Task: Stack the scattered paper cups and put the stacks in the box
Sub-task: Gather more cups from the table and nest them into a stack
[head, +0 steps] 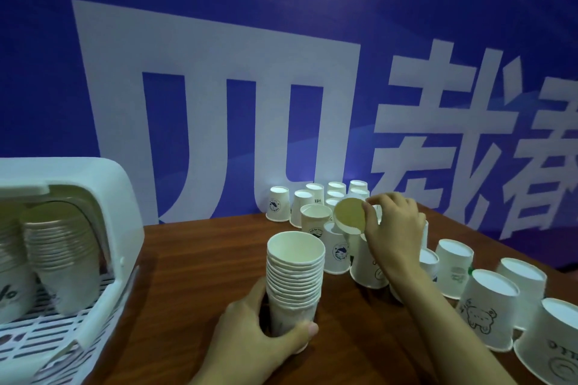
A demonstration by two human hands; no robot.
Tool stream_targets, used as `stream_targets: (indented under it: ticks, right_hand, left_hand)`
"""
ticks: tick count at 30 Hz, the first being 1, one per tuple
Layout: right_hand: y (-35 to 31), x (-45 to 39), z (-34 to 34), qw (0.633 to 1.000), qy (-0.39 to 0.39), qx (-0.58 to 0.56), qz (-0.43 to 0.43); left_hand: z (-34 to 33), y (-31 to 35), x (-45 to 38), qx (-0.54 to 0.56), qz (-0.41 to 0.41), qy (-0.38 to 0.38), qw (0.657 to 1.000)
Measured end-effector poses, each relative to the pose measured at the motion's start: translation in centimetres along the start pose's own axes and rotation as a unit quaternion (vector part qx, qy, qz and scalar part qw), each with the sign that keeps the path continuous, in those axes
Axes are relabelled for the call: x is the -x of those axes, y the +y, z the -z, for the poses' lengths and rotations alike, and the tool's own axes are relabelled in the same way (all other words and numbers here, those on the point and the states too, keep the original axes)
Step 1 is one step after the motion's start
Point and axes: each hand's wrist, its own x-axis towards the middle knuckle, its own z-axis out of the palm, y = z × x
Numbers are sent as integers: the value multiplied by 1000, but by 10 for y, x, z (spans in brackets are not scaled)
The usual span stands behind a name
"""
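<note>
the main risk now is the tall stack (294,284): it stands mouth-up on the tabletop (194,275) with many cups nested in it, and the left hand (266,331) wraps only its lower part, thumb across the front. pressing another cup in from above could tip the top sideways or crush the thin rims if the new cup goes in crooked. a second risk is the right arm, which reaches over the upside-down cups (453,262) on the right; a sleeve-level sweep back toward the stack could knock several of them over or off the tabletop edge.

the right hand (394,225) is closed around a single cup (350,216), lifted clear of the others and tilted so its brownish inside faces the camera. that cup is up and to the right of the stack's open mouth, near it but not over it, so i judge it needs turning mouth-up and lining up before it drops in.

more loose cups sit in a cluster at the back by the blue banner (219,40). the white box (93,197) is at the left edge, well apart from both hands, and already holds stacks lying inside it (59,247).
</note>
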Motion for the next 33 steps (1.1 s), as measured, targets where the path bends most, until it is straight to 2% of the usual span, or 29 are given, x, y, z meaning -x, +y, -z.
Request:
stream_targets:
  ticks: [3,5,9,12,17,28,33]
  right_hand:
    - [-2,2,11,995,47,-91,10]
    - [-11,3,24,978,67,-194,-29]
    - [-38,5,47,917,31,-368,-151]
    - [-55,8,60,878,7,-447,-172]
    - [-74,13,62,860,-34,-480,-172]
    - [-92,16,68,880,-83,-454,-115]
    - [-105,25,61,871,-106,-471,-93]
  left_hand:
    - [0,-1,0,0,-1,0,1000]
    - [-1,-3,0,-3,-11,7,1000]
    - [-2,-4,2,-10,-20,19,1000]
    - [-3,-3,3,-11,-19,16,1000]
    - [-4,-2,2,-6,-22,10,1000]
    - [-4,0,4,18,-18,-2,1000]
    - [-6,-3,2,12,-40,21,999]
